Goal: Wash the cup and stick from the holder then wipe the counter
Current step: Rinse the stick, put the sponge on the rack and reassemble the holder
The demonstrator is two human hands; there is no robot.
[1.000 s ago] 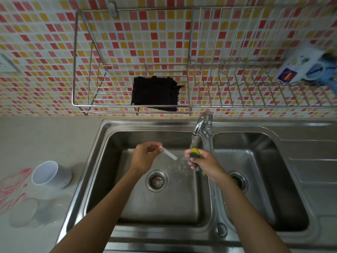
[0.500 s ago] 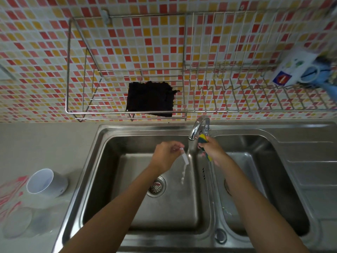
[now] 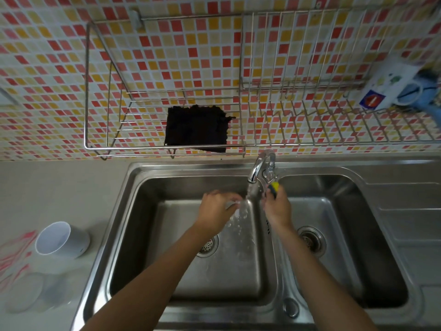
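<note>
Left hand pinches the white stick under running water; right hand grips a yellow sponge. Smooth white cup lies tipped at nine o'clock on the grey worktop, beside the steel sink.

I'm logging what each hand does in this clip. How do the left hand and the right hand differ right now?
The left hand is over the left basin, its fingertips in the running water, pinching a small white stick that is blurred; the right hand is over the divider between the basins, beside the stream. The left hand grips the stick, the right hand a yellow and dark sponge. Both are closed, near the faucet.
</note>
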